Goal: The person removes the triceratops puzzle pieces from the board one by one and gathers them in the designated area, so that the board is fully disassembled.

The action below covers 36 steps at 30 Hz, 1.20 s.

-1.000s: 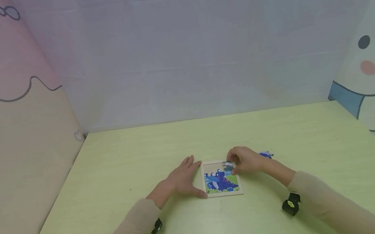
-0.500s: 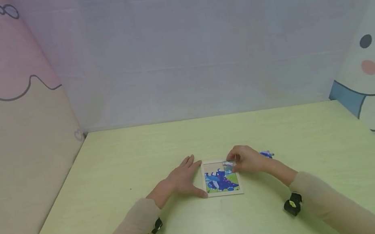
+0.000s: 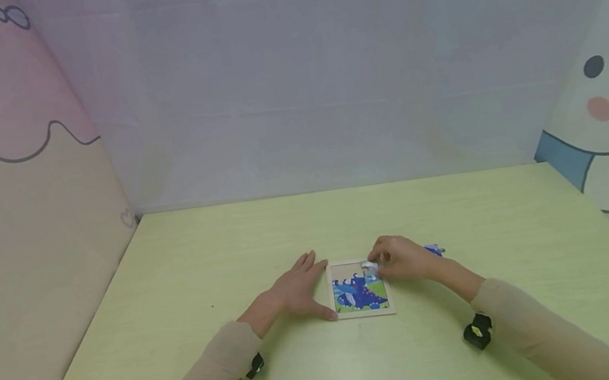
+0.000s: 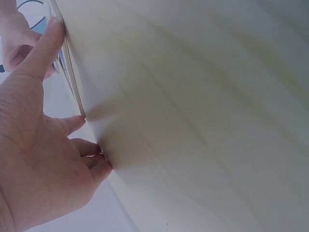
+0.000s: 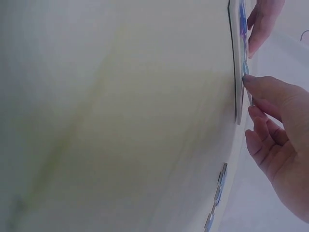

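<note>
A small jigsaw tray with a pale wooden border lies on the table, its picture a blue dinosaur. Bare backing shows in the tray's upper left. My left hand is spread beside the tray, thumb and forefinger touching its left border. At the upper right corner my right hand pinches a jigsaw piece between thumb and fingers. That piece looks tilted over its corner, and its far side is hidden by the fingers. In the right wrist view the thumb tip presses close to the tray's edge.
Loose blue jigsaw pieces lie on the table behind the right wrist; the right wrist view shows several pieces in a row. The light green table meets a pale cloth wall at the back.
The piece in my right fingers has tipped, its surface now catching more light. The right hand has shifted very slightly; my left hand stays at the tray's border.
</note>
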Available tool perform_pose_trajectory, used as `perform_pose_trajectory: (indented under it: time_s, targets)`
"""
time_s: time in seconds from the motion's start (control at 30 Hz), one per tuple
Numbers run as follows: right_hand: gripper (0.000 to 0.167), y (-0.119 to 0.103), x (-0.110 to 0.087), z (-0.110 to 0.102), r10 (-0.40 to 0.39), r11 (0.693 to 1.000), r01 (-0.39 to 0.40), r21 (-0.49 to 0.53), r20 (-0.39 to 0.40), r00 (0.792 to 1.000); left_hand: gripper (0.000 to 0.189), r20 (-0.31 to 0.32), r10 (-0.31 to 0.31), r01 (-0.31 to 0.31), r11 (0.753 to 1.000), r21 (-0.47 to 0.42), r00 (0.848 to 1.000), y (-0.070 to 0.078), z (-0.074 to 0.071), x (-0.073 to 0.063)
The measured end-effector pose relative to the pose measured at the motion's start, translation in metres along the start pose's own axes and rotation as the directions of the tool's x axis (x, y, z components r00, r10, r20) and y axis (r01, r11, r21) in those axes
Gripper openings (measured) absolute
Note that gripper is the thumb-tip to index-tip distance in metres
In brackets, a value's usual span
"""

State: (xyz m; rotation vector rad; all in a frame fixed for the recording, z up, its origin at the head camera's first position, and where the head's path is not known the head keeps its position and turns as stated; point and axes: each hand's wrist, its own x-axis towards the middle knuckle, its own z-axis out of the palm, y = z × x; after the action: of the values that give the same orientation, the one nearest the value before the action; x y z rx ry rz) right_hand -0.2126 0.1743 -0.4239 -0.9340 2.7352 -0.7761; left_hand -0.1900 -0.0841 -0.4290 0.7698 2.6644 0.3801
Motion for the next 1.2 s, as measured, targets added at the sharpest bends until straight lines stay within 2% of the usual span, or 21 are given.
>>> perform_pose_trajectory:
  time_s: [0.83,1.2]
  targets:
    - [0.025,0.000,-0.006,-0.007,-0.033,0.996,0.028,-0.080,-0.064,0.997,0.104,0.000,0.001,-0.001,1.000,-0.013,1.000,0.000,-0.001,0.000]
    - [0.022,0.016,-0.027,-0.034,-0.024,0.994,0.016,-0.105,-0.075,0.997,0.104,-0.006,0.010,-0.010,1.000,-0.017,1.000,0.000,0.000,0.002]
